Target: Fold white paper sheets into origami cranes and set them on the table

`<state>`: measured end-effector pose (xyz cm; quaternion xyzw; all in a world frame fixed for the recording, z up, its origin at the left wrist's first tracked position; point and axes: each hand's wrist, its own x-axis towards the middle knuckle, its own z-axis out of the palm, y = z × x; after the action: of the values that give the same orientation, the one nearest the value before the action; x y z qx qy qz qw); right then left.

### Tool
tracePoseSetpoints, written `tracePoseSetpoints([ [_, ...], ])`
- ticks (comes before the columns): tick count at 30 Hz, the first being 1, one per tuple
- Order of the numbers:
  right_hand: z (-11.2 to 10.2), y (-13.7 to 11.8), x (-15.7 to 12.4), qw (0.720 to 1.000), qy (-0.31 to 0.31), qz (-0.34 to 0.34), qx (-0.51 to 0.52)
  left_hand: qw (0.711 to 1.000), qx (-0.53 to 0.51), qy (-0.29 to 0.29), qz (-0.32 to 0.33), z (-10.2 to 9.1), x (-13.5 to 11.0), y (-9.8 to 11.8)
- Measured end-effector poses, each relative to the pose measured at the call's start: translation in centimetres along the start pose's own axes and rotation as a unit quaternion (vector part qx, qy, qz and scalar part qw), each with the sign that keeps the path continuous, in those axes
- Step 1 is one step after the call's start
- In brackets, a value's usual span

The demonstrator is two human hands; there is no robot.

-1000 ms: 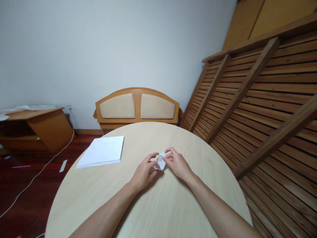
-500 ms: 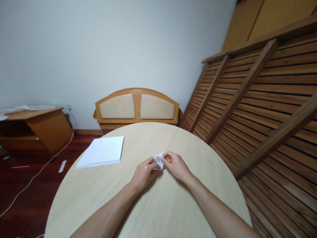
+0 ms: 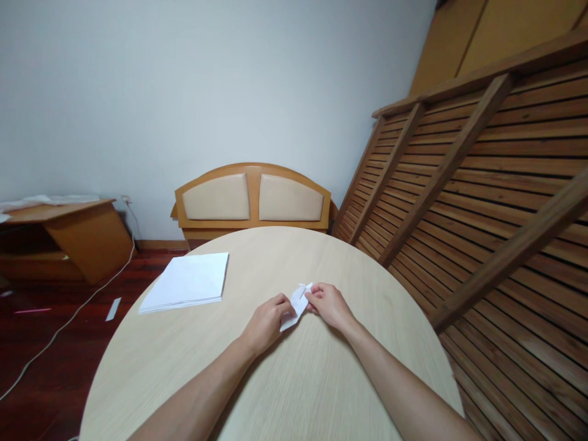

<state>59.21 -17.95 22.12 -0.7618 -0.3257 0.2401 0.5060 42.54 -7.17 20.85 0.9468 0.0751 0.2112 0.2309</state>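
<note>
A small piece of folded white paper is held between my two hands, just above or on the round wooden table. My left hand pinches its left side, with fingertips partly over the paper. At its upper right edge, my right hand grips it between thumb and fingers. Creases and a small raised flap show near the right fingertips. The finer folds are too small to make out.
A stack of white paper sheets lies on the table's left side. Beyond the table stands a padded wooden headboard. A slatted wooden frame leans along the right. On the left are a low wooden cabinet and a cable on the floor.
The folded paper has turned and spread flatter, so more of its face and lower left corner show. My right hand has shifted slightly to the right.
</note>
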Motion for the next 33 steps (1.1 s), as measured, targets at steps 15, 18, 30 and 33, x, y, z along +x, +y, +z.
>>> tracePoseSetpoints([
  [15,-2.6,-1.4,0.9,0.976,0.074,-0.13,-0.159,0.999,0.0,0.049,-0.011,-0.2,-0.1,0.4],
  [18,-3.7,-2.4,2.0,0.961,0.115,-0.125,-0.217,0.997,0.0,0.064,-0.039,0.5,0.0,-0.3],
  [30,-8.9,-2.1,11.0,0.914,0.236,0.019,-0.329,0.998,0.026,0.034,-0.042,1.6,0.4,-2.1],
  [33,-10.0,-1.3,13.4,0.906,0.26,0.049,-0.33,0.998,0.02,0.038,-0.041,1.5,0.8,-2.2],
])
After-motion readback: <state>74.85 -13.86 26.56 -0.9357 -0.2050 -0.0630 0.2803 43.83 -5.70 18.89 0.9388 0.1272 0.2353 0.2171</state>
